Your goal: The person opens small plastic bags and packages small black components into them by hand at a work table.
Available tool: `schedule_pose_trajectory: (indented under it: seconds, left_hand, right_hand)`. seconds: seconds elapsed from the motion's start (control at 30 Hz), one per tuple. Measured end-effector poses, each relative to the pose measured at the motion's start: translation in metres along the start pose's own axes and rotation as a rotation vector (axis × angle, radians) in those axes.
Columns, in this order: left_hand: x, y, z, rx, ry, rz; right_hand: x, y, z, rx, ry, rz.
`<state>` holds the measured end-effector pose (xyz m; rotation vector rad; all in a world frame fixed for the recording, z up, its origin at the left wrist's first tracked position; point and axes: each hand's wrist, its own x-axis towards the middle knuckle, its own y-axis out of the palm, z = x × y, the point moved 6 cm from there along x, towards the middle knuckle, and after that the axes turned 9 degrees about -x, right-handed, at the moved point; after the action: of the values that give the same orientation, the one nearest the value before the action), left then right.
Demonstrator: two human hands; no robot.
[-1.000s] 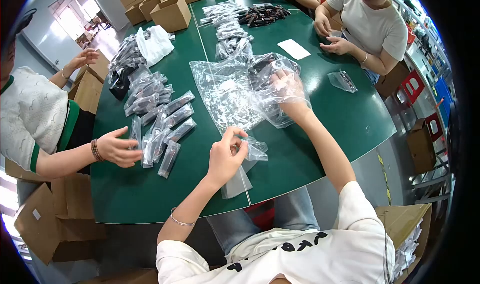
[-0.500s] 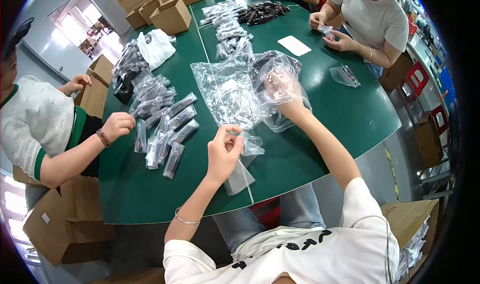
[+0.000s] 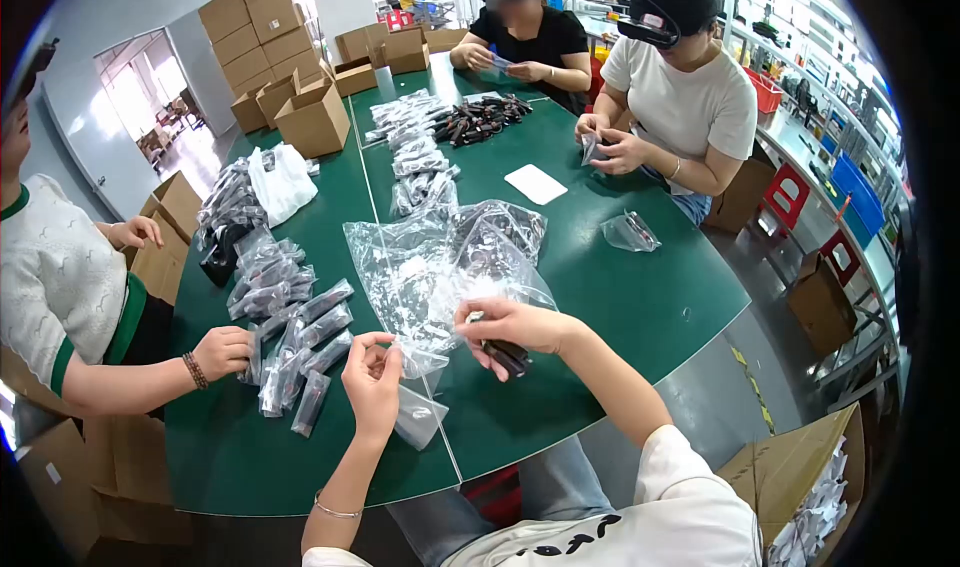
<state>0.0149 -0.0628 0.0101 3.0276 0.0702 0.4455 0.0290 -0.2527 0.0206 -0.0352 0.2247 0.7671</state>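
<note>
Close to the green tabletop's [image 3: 600,367] near edge, a flat clear plastic sleeve [image 3: 418,417] lies below the left hand [image 3: 372,385], whose thumb and forefinger are closed in a pinch on a small clear plastic bag [image 3: 422,360]. Just right of it, the right hand [image 3: 520,329] has its fingers partly curled around a black handheld item [image 3: 506,358]; whether it holds more than one is unclear. Beyond both hands spreads a large clear plastic bag [image 3: 395,267], with dark items inside its right part. Leftward, a co-worker's hand [image 3: 225,351] touches the individually bagged items [image 3: 312,332]. Farther off are a white card [image 3: 536,184], a loose dark pile [image 3: 485,120] and open cardboard boxes [image 3: 313,119].
</note>
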Motion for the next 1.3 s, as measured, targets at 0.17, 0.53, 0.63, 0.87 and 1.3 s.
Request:
schedule_pose_trajectory:
  seconds: [0.17,0.53,0.63,0.87,1.3]
  left_hand:
    - [-0.001,-0.004,-0.002,0.003,-0.024,-0.058]
    - [0.004,-0.008,0.013,0.022,-0.029,-0.083]
    - [0.002,-0.005,0.014,0.033,-0.045,-0.062]
    - [-0.005,0.006,0.02,0.004,-0.129,0.025]
    - [-0.013,0.021,0.033,-0.376,-0.435,0.172]
  right_hand:
    - [0.009,0.029,-0.012,-0.197,0.005,0.148]
    - [0.011,0.019,0.004,0.189,-0.272,0.128]
    - [0.015,0.01,0.006,0.353,-0.357,-0.016]
    - [0.028,0.023,0.0,0.523,-0.437,-0.092]
    - [0.023,0.045,0.006,0.021,-0.772,-0.513]
